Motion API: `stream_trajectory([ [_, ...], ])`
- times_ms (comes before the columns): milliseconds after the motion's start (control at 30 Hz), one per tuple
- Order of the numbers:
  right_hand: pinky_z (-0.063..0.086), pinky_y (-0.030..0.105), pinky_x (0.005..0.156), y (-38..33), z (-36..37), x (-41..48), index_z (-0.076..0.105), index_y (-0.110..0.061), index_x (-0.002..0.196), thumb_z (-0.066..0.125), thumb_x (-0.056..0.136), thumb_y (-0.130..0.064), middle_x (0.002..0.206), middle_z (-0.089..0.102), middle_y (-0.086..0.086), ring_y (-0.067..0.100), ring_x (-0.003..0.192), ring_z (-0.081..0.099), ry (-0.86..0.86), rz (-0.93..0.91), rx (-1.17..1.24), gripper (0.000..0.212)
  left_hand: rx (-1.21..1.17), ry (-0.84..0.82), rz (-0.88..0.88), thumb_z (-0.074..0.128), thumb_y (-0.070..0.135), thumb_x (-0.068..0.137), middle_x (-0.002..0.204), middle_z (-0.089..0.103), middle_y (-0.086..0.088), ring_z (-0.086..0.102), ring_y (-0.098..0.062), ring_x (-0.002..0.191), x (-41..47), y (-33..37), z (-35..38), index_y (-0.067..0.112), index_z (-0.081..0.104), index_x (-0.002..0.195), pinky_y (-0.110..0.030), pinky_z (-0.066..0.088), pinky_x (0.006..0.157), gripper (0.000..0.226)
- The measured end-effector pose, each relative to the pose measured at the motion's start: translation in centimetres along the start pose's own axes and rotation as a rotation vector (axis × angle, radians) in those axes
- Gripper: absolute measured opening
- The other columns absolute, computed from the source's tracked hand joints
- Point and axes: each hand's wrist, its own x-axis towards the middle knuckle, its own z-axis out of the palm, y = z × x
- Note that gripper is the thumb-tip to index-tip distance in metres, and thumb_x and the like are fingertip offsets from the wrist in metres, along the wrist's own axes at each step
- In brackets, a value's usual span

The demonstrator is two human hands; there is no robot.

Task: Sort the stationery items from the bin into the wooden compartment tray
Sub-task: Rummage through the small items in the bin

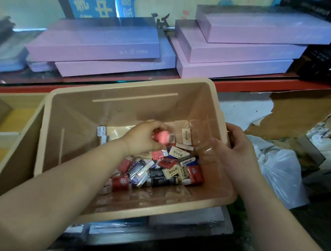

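A beige plastic bin (68, 123) sits in the middle, tilted toward me, with several small wrapped erasers (164, 170) in red, cream and dark blue heaped at its near right corner. My left hand (144, 136) is inside the bin above the heap and grips a small pink-red item (163, 137), which is blurred. My right hand (231, 146) holds the bin's right rim, fingers curled over the edge. The wooden compartment tray (3, 133) lies at the left, beside the bin, partly cut off by the frame.
Pink and lilac flat boxes (100, 43) are stacked on a red-edged shelf behind the bin. Torn cardboard (297, 112) and a white plastic bag (280, 171) lie to the right. Flat packages (184, 223) sit under the bin's near edge.
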Motion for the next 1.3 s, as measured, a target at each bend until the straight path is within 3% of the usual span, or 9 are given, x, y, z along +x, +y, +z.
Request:
stream_trajectory([
  [100,0.038,-0.003,0.047,-0.4,0.1,-0.2,0.045,-0.027,0.101,0.056,0.085,-0.015,0.079,0.053,-0.019,-0.004,0.07,0.05,0.004,0.001,-0.034,0.022,-0.066,-0.035,-0.175,0.075,0.01,0.072,0.102,0.054,0.001,0.052,-0.014,0.094,-1.9,-2.4,-3.1,0.009,0.057,0.111,-0.011,0.04,0.071,0.044],
  [200,0.038,-0.002,0.048,-0.5,0.1,-0.4,0.048,-0.025,0.108,0.056,0.085,-0.016,0.077,0.049,-0.022,-0.007,0.068,0.046,0.023,0.003,-0.072,0.026,0.084,-0.067,-0.274,0.074,0.007,0.072,0.1,0.054,-0.004,0.05,-0.014,0.089,-3.9,-4.7,-4.7,0.004,0.056,0.113,0.0,0.035,0.057,0.044],
  [333,0.037,-0.004,0.048,-0.6,0.1,-0.4,0.05,-0.017,0.119,0.057,0.085,-0.015,0.078,0.05,-0.016,-0.007,0.068,0.046,0.032,0.014,-0.072,0.035,0.172,-0.088,-0.389,0.069,0.01,0.076,0.119,0.055,-0.018,0.058,-0.024,0.09,-4.8,-5.7,-4.2,0.007,0.05,0.125,-0.022,0.048,0.078,0.053],
  [500,0.039,0.008,0.058,-0.4,0.1,-0.3,0.05,-0.017,0.119,0.058,0.085,-0.017,0.078,0.051,-0.018,-0.006,0.07,0.048,0.027,0.025,-0.072,0.035,0.332,-0.065,-0.14,0.061,0.028,0.084,0.137,0.046,0.0,0.042,-0.018,0.126,-3.2,-2.6,-2.0,0.021,0.053,0.125,-0.026,0.034,0.103,0.042],
  [633,0.04,-0.002,0.051,-0.4,0.2,-0.2,0.05,-0.022,0.107,0.059,0.084,-0.018,0.078,0.053,-0.02,-0.007,0.064,0.055,0.015,0.014,-0.042,0.025,0.443,-0.177,-0.036,0.054,0.031,0.088,0.129,0.051,-0.003,0.046,-0.023,0.122,-0.9,-0.7,1.8,0.018,0.051,0.126,-0.027,0.037,0.095,0.039],
  [800,0.039,-0.003,0.052,0.3,0.1,0.1,0.049,-0.023,0.101,0.059,0.084,-0.015,0.079,0.053,-0.019,-0.024,0.057,0.05,0.004,-0.024,-0.033,0.021,0.371,-0.146,-0.004,0.055,0.024,0.088,0.128,0.049,-0.005,0.044,-0.023,0.121,1.1,-0.2,3.4,0.022,0.051,0.129,-0.027,0.037,0.098,0.041],
  [1067,0.041,-0.002,0.054,0.7,0.0,0.4,0.048,-0.029,0.098,0.057,0.082,-0.007,0.081,0.056,-0.019,-0.013,0.065,0.056,-0.008,-0.021,-0.034,0.028,0.455,-0.142,0.102,0.058,0.032,0.086,0.129,0.043,-0.005,0.033,-0.022,0.126,2.6,-0.2,4.1,0.03,0.034,0.139,-0.027,0.026,0.101,0.059],
  [1167,0.041,-0.001,0.054,0.7,0.0,0.3,0.048,-0.03,0.097,0.056,0.082,-0.006,0.081,0.057,-0.019,-0.019,0.062,0.053,-0.022,-0.02,-0.014,0.03,0.535,-0.154,0.102,0.059,0.042,0.083,0.133,0.04,-0.003,0.03,-0.021,0.127,3.3,0.0,3.9,0.031,0.037,0.138,-0.027,0.021,0.102,0.06],
  [1300,0.042,-0.001,0.055,0.5,-0.1,0.3,0.048,-0.029,0.1,0.056,0.083,-0.007,0.083,0.057,-0.018,-0.009,0.067,0.056,-0.03,-0.017,0.0,0.029,0.576,-0.139,0.131,0.063,0.041,0.079,0.134,0.04,-0.001,0.031,-0.021,0.127,3.7,0.4,4.0,0.028,0.041,0.135,-0.029,0.022,0.103,0.062],
])
